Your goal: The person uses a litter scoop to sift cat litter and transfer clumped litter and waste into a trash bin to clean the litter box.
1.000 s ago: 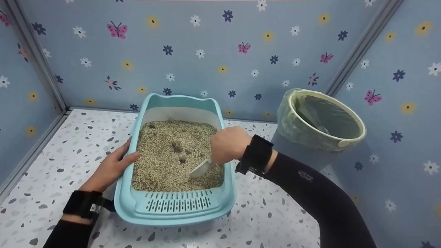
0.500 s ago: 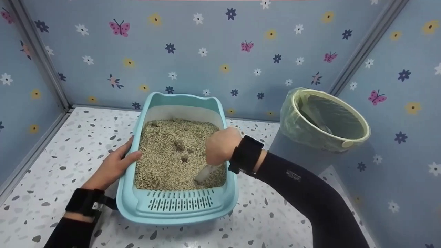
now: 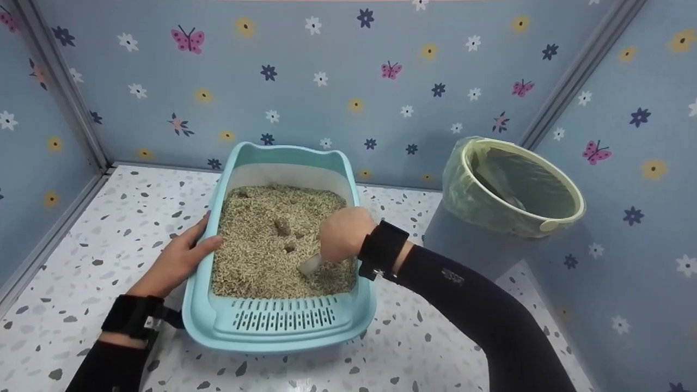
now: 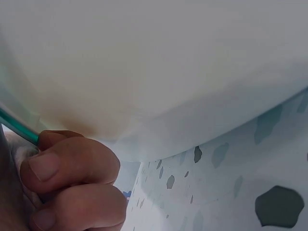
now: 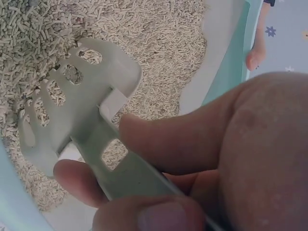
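Note:
A light blue litter box (image 3: 280, 344) with a slotted front ledge holds beige pellet litter (image 3: 250, 267). My left hand (image 3: 175, 261) grips its left rim, thumb over the top; in the left wrist view the fingers (image 4: 82, 161) curl beneath the rim. My right hand (image 3: 346, 234) holds a pale grey-green litter scoop (image 3: 310, 265) by its handle, over the right front of the litter. In the right wrist view the slotted scoop head (image 5: 89, 106) lies at the litter, pellets showing through its slots. Dark clumps (image 3: 282, 226) sit mid-box, left of the scoop.
To the right stands a bin (image 3: 523, 209) with a cream rim and a translucent green liner. Flower-and-butterfly panels (image 3: 337, 71) enclose the back and both sides. The box rests on a white speckled surface (image 3: 136, 204).
My right hand has moved a little left and toward me, with the scoop shifting about in the front right litter. My left hand keeps its grip on the rim.

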{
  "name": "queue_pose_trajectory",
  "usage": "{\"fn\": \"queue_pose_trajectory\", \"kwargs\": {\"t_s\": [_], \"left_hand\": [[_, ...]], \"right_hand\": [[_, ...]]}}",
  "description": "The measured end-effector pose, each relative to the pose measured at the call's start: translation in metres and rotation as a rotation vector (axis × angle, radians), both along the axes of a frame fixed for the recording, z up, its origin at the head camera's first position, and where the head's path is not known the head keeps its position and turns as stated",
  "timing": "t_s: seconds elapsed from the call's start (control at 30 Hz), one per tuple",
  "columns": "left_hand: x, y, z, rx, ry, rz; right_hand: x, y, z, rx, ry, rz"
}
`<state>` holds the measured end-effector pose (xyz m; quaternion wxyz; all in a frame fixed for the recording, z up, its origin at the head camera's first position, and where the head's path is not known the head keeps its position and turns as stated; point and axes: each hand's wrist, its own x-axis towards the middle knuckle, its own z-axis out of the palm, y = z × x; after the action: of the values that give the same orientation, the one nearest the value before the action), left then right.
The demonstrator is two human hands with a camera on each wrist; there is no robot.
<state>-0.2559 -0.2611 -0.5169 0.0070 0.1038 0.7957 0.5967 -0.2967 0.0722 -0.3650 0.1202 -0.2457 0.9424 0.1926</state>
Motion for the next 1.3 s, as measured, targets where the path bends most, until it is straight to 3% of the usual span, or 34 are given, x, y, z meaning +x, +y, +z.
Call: {"fn": "queue_pose_trajectory", "kwargs": {"t_s": [0.33, 0.63, 1.03, 1.13, 1.3], "left_hand": [[-0.001, -0.002, 0.001, 0.014, 0.002, -0.021], [0.000, 0.001, 0.002, 0.018, 0.006, -0.015], [0.001, 0.001, 0.003, 0.018, -0.008, -0.009], [0.001, 0.001, 0.003, 0.015, -0.006, -0.007], [0.001, 0.000, 0.001, 0.019, -0.001, -0.016]], "right_hand": [[-0.002, -0.003, -0.025, -0.123, -0.004, 0.020], [-0.010, -0.014, -0.047, -0.159, -0.109, 0.028], [-0.046, -0.033, -0.066, -0.125, -0.377, 0.020], [-0.054, -0.038, -0.070, -0.135, -0.399, 0.017], [-0.061, -0.045, -0.076, -0.108, -0.360, 0.028]]}}
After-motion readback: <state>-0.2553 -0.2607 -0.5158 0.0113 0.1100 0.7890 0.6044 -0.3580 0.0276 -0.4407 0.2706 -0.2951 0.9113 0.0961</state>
